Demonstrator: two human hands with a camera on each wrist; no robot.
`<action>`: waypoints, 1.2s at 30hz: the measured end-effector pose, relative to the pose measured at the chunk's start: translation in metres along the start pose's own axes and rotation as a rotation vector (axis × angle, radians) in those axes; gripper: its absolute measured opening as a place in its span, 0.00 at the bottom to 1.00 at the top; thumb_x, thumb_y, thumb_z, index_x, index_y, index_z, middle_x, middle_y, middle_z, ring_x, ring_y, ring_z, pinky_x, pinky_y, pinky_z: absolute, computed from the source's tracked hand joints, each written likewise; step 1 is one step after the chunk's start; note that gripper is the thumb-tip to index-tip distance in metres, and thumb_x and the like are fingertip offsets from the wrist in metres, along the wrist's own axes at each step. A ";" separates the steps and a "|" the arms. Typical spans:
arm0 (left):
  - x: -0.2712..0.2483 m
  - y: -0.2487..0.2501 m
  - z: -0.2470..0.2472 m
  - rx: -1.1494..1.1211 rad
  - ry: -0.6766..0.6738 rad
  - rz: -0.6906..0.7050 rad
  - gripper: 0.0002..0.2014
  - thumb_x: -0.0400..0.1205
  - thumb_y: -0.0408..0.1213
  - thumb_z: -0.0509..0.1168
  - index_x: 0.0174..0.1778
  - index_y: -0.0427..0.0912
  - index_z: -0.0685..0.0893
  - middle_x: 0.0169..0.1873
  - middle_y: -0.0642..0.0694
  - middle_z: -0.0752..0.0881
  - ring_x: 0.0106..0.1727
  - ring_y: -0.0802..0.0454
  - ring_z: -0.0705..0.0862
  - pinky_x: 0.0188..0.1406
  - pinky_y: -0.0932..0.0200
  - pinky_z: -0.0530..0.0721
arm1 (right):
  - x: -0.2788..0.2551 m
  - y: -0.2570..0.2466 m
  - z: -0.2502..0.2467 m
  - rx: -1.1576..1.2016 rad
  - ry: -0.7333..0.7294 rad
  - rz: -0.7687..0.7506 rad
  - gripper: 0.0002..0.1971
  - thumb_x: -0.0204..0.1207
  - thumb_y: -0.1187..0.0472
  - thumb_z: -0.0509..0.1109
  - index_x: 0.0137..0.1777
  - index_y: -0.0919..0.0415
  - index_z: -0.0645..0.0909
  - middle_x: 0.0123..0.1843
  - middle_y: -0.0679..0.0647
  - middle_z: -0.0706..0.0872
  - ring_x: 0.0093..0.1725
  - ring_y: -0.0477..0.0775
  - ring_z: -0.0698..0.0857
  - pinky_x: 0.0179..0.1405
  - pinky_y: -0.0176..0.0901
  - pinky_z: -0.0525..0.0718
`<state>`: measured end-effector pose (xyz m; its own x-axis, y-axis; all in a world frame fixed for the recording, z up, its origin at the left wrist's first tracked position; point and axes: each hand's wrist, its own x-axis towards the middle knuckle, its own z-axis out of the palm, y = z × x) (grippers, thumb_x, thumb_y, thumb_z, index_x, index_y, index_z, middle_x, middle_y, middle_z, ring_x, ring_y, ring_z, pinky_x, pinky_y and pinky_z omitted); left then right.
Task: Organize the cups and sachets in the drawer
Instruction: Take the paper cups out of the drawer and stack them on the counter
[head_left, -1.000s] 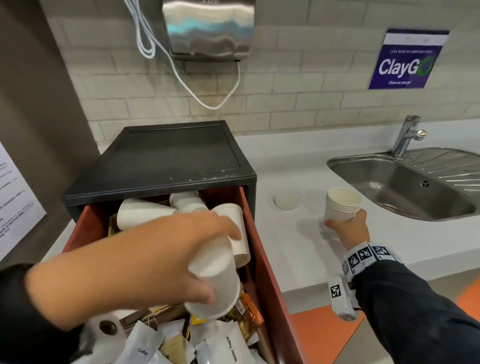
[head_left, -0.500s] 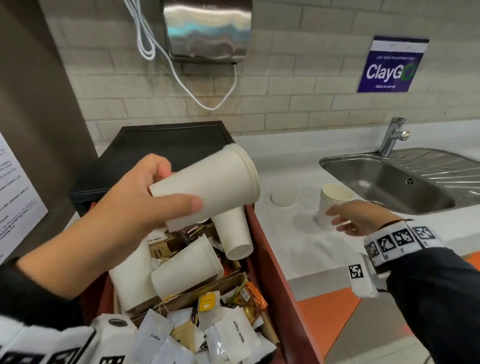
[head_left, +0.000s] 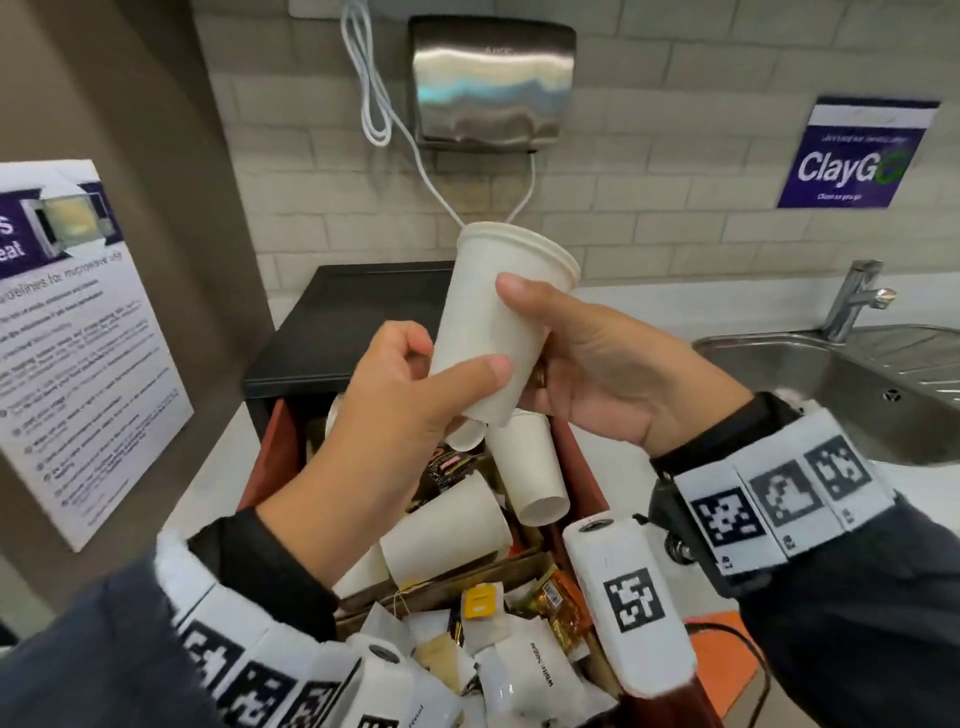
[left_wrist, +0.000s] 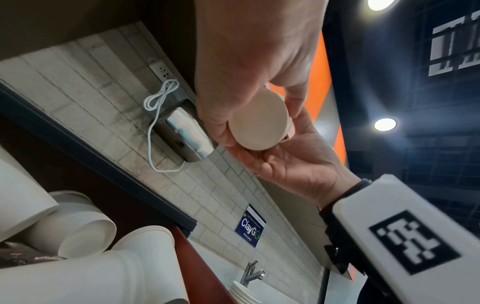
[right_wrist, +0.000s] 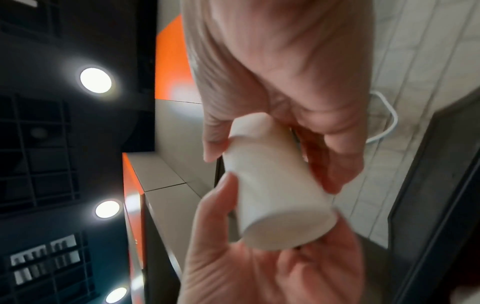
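1. Biggest thing first: the red drawer (head_left: 582, 467) is pulled out from under a black-topped unit (head_left: 353, 332) on the tabletop (head_left: 623, 312). It's a mess inside, with loose paper cups (head_left: 441, 530) lying on their sides toward the back and a pile of sachets (head_left: 519, 670) in front.
2. Stainless sink (head_left: 831, 395) off to the right, cut off by the frame edge.
3. Purple wall sign (head_left: 854, 156) reads "ClayGo"; its small print is too blurry to read.
4. Both hands hold one white paper cup (head_left: 498, 317) above the drawer, tilted, mouth up. The left hand (head_left: 395, 415) grips the bottom end with curled fingers and thumb; the right hand (head_left: 597, 374) wraps the upper side.
5. One sachet reads "White Sugar" (head_left: 543, 670). The others are mostly unreadable.
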<state>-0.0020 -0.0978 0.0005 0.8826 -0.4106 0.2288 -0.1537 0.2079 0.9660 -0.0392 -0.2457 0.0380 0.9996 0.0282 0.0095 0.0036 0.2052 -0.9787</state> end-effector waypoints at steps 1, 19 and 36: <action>0.000 -0.001 0.000 0.015 -0.021 -0.005 0.29 0.52 0.48 0.77 0.44 0.47 0.72 0.45 0.43 0.84 0.51 0.40 0.87 0.50 0.45 0.86 | 0.003 0.003 0.005 0.021 -0.005 -0.019 0.22 0.63 0.52 0.74 0.55 0.61 0.81 0.50 0.59 0.88 0.51 0.57 0.88 0.56 0.53 0.86; 0.028 -0.098 -0.009 1.323 -0.539 -0.445 0.40 0.70 0.47 0.76 0.75 0.44 0.65 0.66 0.46 0.77 0.63 0.47 0.77 0.53 0.59 0.77 | 0.010 0.010 -0.008 0.032 0.185 -0.281 0.19 0.60 0.60 0.75 0.53 0.58 0.81 0.39 0.50 0.89 0.39 0.48 0.88 0.39 0.44 0.89; 0.064 0.015 -0.016 0.092 0.023 0.158 0.38 0.56 0.45 0.80 0.64 0.48 0.78 0.53 0.47 0.86 0.54 0.50 0.86 0.45 0.53 0.87 | 0.005 0.023 -0.056 -0.349 0.378 -0.326 0.36 0.52 0.51 0.79 0.65 0.50 0.77 0.55 0.53 0.87 0.56 0.56 0.85 0.46 0.52 0.86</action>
<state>0.0590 -0.1063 0.0278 0.8543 -0.3584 0.3764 -0.3300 0.1854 0.9256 -0.0326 -0.2952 0.0037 0.8862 -0.3449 0.3094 0.2570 -0.1897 -0.9476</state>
